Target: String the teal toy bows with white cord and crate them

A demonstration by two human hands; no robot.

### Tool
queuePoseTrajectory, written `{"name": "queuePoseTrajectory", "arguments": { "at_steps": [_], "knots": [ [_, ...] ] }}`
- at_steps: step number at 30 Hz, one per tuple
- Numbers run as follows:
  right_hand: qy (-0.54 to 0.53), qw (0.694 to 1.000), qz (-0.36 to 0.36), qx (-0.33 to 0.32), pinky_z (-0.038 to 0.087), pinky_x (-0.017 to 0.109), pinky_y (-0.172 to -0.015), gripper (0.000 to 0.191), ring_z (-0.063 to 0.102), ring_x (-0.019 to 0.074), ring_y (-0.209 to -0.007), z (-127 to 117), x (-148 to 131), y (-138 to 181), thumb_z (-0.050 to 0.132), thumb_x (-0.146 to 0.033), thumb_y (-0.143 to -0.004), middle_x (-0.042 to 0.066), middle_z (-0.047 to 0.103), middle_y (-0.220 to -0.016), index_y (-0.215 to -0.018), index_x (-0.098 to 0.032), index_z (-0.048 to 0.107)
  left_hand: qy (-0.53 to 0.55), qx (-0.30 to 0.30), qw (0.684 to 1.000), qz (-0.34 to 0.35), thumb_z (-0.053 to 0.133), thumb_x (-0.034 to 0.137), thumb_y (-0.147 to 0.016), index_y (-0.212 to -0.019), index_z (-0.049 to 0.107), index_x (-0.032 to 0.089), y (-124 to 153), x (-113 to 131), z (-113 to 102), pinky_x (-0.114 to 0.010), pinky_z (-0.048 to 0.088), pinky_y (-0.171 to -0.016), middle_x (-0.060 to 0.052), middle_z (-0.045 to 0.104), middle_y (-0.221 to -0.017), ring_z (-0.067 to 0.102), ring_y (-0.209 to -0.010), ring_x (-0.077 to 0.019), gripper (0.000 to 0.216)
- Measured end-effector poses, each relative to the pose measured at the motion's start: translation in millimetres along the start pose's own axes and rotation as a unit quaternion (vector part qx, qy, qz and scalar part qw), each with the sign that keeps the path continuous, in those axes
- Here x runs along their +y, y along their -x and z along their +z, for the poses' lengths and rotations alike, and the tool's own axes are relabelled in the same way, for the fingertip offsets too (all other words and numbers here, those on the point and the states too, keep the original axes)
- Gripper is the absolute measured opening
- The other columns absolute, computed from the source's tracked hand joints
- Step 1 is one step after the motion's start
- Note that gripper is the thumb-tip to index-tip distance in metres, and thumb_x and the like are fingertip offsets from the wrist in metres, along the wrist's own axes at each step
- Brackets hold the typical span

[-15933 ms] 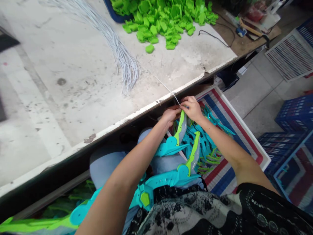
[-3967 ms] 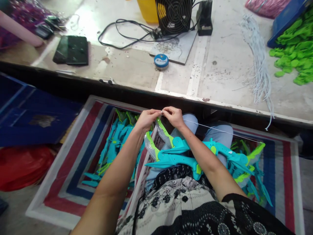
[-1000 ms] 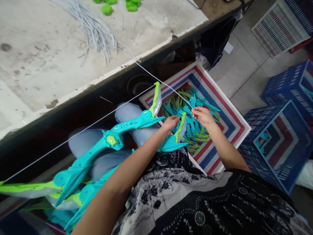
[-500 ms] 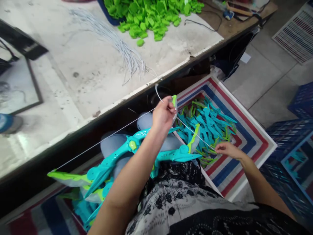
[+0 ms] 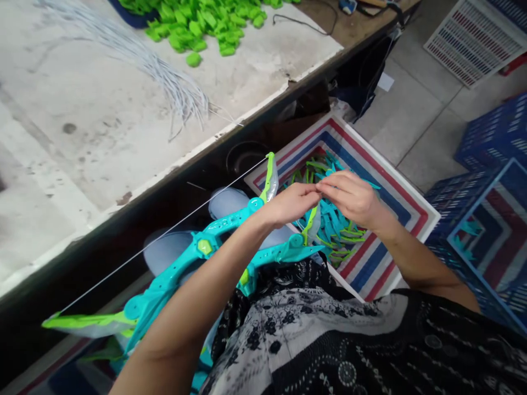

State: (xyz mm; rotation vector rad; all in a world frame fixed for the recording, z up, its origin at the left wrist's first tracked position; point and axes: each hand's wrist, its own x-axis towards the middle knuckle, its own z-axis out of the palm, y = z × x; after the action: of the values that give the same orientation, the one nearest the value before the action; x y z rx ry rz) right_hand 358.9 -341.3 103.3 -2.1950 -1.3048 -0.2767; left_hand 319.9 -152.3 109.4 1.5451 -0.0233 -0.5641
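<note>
Head view: two teal, lime-tipped bows (image 5: 222,225) cross my lap. Left hand (image 5: 292,203) and right hand (image 5: 349,197) fingers pinch shut, contents hidden.

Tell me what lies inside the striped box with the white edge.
A pile of teal and green plastic parts lies in the striped box. The left hand and right hand cover part of the pile.

A worn pale worktable (image 5: 102,137) carries a bundle of white cords (image 5: 164,82), a heap of bright green plastic pieces (image 5: 197,22) and a black cable (image 5: 313,24). On the tiled floor (image 5: 411,120) stands a striped box (image 5: 411,197) of teal parts (image 5: 333,230), near blue crates (image 5: 489,137) and what looks like a white grille (image 5: 465,38).
</note>
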Motion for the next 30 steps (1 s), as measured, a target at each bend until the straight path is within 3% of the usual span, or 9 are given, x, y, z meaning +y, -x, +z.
{"name": "queuePoseTrajectory", "arguments": {
  "at_steps": [4, 13, 16, 20, 24, 27, 30],
  "knots": [
    [0.043, 0.999, 0.016, -0.015, 0.052, 0.036, -0.078, 0.026, 0.059, 0.0186, -0.086, -7.0, 1.7, 2.1, 0.046, -0.023, -0.098, 0.008, 0.067, -0.088, -0.101, -0.018, 0.071, 0.039, 0.001, 0.999, -0.001, 0.052, 0.022, -0.087, -0.065, 0.058, 0.016, -8.3, -1.7, 1.9, -0.024, 0.019, -0.050, 0.005, 0.034, -0.054, 0.026, -0.049, -0.0069, 0.024],
    [-0.057, 0.989, 0.132, -0.031, 0.050, 0.034, -0.083, 0.019, 0.062, 0.0175, -0.087, -5.4, -3.0, 4.2, 0.052, -0.025, -0.095, 0.005, 0.068, -0.091, -0.094, -0.018, 0.070, 0.051, 0.066, 0.996, -0.006, 0.062, 0.023, -0.081, -0.069, 0.065, 0.013, -10.8, -8.3, 4.7, -0.022, 0.019, -0.048, 0.006, 0.040, -0.050, 0.029, -0.046, -0.0051, 0.016],
    [-0.132, 0.971, 0.198, -0.028, 0.050, 0.033, -0.083, 0.016, 0.061, 0.0171, -0.086, -2.2, -1.8, -1.4, 0.057, -0.025, -0.092, 0.005, 0.068, -0.091, -0.094, -0.018, 0.072, 0.087, 0.077, 0.993, -0.013, 0.065, 0.021, -0.080, -0.070, 0.066, 0.012, -5.6, -6.8, 0.6, -0.021, 0.017, -0.046, 0.007, 0.038, -0.048, 0.027, -0.044, -0.0040, 0.013],
    [-0.285, 0.909, 0.303, -0.022, 0.050, 0.032, -0.086, 0.025, 0.062, 0.0190, -0.096, 18.5, 4.0, 1.4, 0.066, -0.034, -0.086, 0.004, 0.069, -0.099, -0.106, -0.019, 0.070, 0.162, 0.121, 0.979, -0.005, 0.067, 0.019, -0.079, -0.071, 0.066, 0.012, 5.7, -7.6, -8.8, -0.019, 0.016, -0.043, 0.007, 0.034, -0.047, 0.026, -0.041, -0.0031, 0.010],
    [-0.430, 0.835, 0.311, -0.148, 0.052, 0.033, -0.090, 0.039, 0.063, 0.0177, -0.102, 57.2, -0.5, 16.9, 0.071, -0.038, -0.079, 0.004, 0.070, -0.113, -0.114, -0.021, 0.068, 0.216, 0.193, 0.957, -0.001, 0.065, 0.020, -0.081, -0.072, 0.063, 0.014, 15.6, -3.6, -23.3, -0.019, 0.019, -0.041, 0.008, 0.031, -0.049, 0.026, -0.039, -0.0030, 0.010],
    [-0.534, 0.756, 0.295, -0.238, 0.054, 0.029, -0.082, 0.035, 0.066, 0.0137, -0.083, 76.5, -6.9, 25.6, 0.071, -0.045, -0.078, 0.003, 0.073, -0.087, -0.098, -0.016, 0.073, 0.240, 0.256, 0.936, 0.008, 0.058, 0.021, -0.087, -0.074, 0.058, 0.015, 22.6, 4.6, -41.2, -0.019, 0.018, -0.042, 0.008, 0.028, -0.052, 0.024, -0.040, -0.0030, 0.015],
    [-0.600, 0.686, 0.337, -0.239, 0.054, 0.025, -0.066, 0.038, 0.063, 0.0108, -0.061, 73.0, 1.9, 32.9, 0.074, -0.049, -0.075, 0.001, 0.067, -0.063, -0.084, -0.012, 0.072, 0.260, 0.335, 0.905, 0.032, 0.044, 0.017, -0.093, -0.073, 0.052, 0.017, 40.4, 6.6, -73.6, -0.021, 0.015, -0.044, 0.008, 0.023, -0.052, 0.017, -0.042, -0.0040, 0.022]
  ]
}}
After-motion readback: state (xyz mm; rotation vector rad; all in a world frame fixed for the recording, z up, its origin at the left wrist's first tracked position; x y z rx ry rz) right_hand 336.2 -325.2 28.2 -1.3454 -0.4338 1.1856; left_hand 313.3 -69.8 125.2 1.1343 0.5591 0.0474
